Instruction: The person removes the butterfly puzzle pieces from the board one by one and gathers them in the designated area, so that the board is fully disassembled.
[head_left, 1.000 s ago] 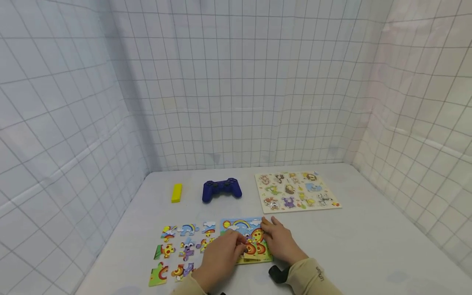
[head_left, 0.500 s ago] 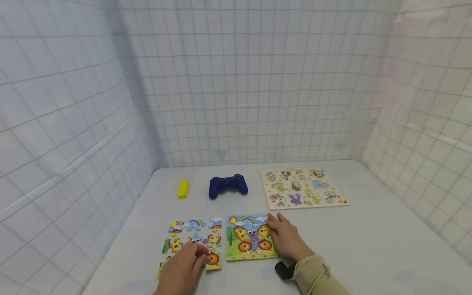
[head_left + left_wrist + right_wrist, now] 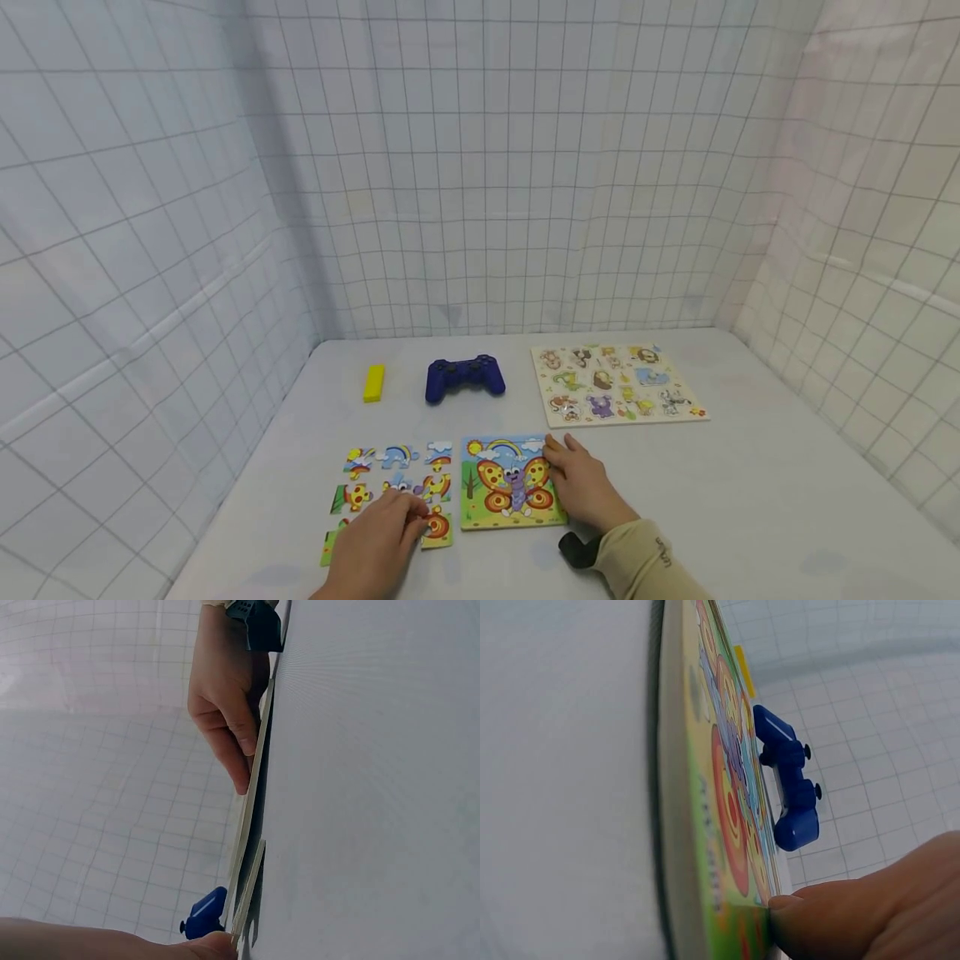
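My left hand [image 3: 382,537] pinches a puzzle piece [image 3: 437,530] with a red-orange ringed wing at the lower right of the loose pieces. In the left wrist view its thumb [image 3: 214,945] meets that piece's near edge [image 3: 251,881]; the other fingers are hidden. My right hand [image 3: 585,483] rests with extended fingers on the right edge of the butterfly puzzle board [image 3: 480,500], which lies flat and shows a butterfly picture. In the right wrist view a digit [image 3: 802,900] touches the board's edge. Loose puzzle pieces [image 3: 349,497] lie in rows left of the board, partly hidden by my left hand.
Behind the board lie a blue game controller [image 3: 465,377] and a yellow block [image 3: 373,383]. An animal puzzle board [image 3: 555,387] lies at the back right. White grid-lined cloth walls [image 3: 480,208] enclose the white table [image 3: 750,500] at the back and sides.
My left hand has moved left from the board's lower part with the puzzle piece, now low beside the other loose pieces. The right hand keeps its place on the board; the head view has shifted slightly.
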A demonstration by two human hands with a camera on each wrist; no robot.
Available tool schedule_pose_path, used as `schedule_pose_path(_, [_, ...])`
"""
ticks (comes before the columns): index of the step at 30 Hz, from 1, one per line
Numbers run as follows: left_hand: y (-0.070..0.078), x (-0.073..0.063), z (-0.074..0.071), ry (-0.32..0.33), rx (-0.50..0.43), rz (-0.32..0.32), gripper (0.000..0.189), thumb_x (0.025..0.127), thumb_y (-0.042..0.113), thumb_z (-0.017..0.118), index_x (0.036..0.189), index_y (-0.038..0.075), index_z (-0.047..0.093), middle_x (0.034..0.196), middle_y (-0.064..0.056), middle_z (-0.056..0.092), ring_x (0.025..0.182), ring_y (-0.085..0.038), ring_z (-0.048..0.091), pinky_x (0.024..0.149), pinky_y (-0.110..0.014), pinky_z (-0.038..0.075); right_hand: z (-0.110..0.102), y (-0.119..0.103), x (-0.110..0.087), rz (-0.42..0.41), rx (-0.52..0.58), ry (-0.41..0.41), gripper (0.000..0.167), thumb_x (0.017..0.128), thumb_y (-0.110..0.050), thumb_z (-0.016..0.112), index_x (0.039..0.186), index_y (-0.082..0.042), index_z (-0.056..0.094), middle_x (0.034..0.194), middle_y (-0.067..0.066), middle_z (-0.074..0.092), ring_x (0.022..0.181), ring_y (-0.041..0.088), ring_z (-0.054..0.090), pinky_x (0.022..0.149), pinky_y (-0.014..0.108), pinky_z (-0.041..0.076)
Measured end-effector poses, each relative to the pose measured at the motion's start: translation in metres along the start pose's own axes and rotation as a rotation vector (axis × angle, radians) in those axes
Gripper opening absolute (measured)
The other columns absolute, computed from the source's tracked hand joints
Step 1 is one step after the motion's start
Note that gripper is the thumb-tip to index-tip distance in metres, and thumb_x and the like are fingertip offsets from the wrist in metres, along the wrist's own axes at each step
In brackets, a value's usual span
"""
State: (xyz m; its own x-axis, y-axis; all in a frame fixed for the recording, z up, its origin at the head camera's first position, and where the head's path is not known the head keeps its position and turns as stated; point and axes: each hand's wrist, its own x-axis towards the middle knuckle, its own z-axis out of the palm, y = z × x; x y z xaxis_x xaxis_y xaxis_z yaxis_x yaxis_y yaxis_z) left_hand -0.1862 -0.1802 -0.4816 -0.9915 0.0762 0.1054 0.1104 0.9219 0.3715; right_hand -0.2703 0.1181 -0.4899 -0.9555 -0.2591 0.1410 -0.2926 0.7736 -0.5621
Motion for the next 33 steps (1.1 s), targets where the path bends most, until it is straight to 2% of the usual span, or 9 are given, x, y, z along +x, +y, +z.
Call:
schedule_pose_path(6, [-0.0003, 0.0004, 0.0009, -0.042, -0.008, -0.019, 0.007, 0.096, 0.032, 0.073, 0.094, 0.03, 0.067, 0.084, 0.016, 0.054, 0.07, -0.002, 0.047, 0.063, -0.022, 0.043, 0.0002, -0.0022, -0.0008, 0.003, -0.001, -0.004, 0.038, 0.1, -0.004, 0.06, 0.137, -0.001, 0.064, 0.153, 0.014, 0.053, 0.148, 0.048, 0.035, 0.113, 0.068, 0.032])
schedule_pose_path(18, [-0.0036, 0.0004, 0.0003, -0.048, -0.002, -0.032, 0.008, 0.095, 0.032, 0.074, 0.095, 0.029, 0.068, 0.086, 0.014, 0.055, 0.07, -0.004, 0.047, 0.063, -0.024, 0.043, 0.0018, -0.0043, -0.0003, 0.007, -0.003, -0.007, 0.038, 0.1, -0.005, 0.061, 0.137, -0.001, 0.064, 0.153, 0.014, 0.053, 0.148, 0.047, 0.036, 0.113, 0.068, 0.032])
schedule_pose_path(27, [-0.0041, 0.0007, 0.0, -0.033, -0.012, -0.039, 0.007, 0.095, 0.033, 0.074, 0.097, 0.03, 0.069, 0.088, 0.015, 0.057, 0.072, -0.003, 0.049, 0.065, -0.025, 0.046, -0.0002, -0.006, -0.0009, 0.006, -0.002, -0.006, 0.038, 0.1, -0.006, 0.061, 0.138, -0.001, 0.063, 0.153, 0.013, 0.053, 0.148, 0.047, 0.035, 0.114, 0.067, 0.031])
schedule_pose_path(33, [-0.0012, -0.0026, -0.0077, 0.013, -0.006, -0.057, 0.01, 0.096, 0.037, 0.073, 0.098, 0.028, 0.069, 0.088, 0.016, 0.058, 0.073, -0.003, 0.049, 0.066, -0.026, 0.046, 0.0001, -0.0073, -0.0001, -0.016, 0.013, -0.006, 0.04, 0.101, -0.006, 0.06, 0.14, -0.001, 0.061, 0.154, 0.015, 0.051, 0.148, 0.047, 0.035, 0.114, 0.068, 0.03])
